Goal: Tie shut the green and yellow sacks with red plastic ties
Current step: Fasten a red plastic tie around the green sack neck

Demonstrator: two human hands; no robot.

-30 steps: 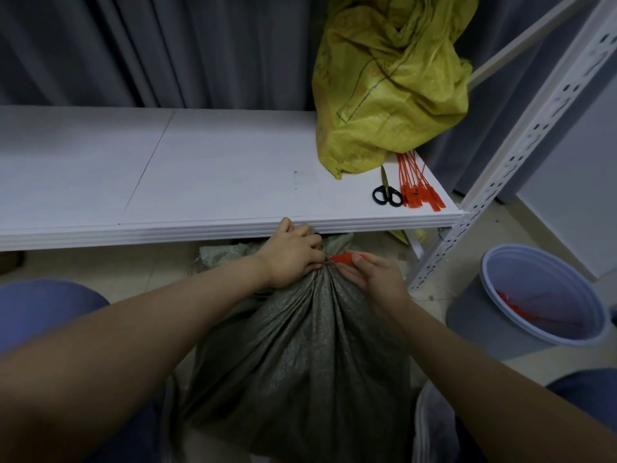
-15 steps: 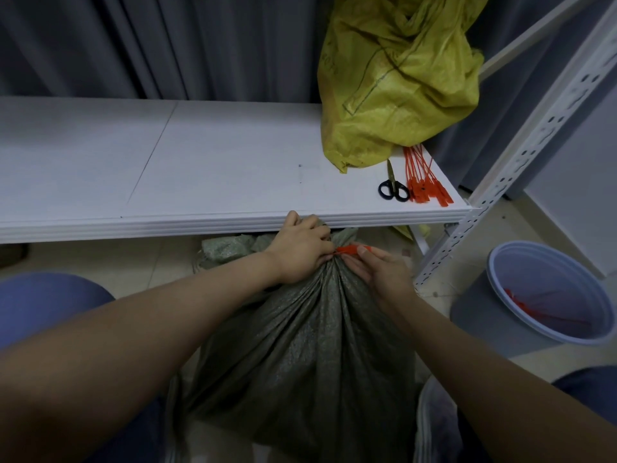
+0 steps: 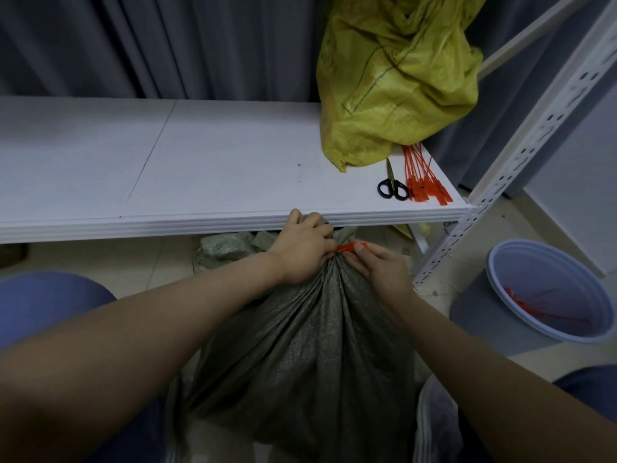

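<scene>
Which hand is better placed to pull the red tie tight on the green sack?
Likely right: the right hand pinches the red tie at the neck of the green sack, while the left hand grips the gathered neck closed.

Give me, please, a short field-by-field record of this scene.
left hand: grips the gathered neck of the green sack
right hand: pinches the red tie at that neck
yellow sack: lies on the white shelf
spare ties: on the shelf beside the scissors
bin: on the floor, red scraps inside
</scene>
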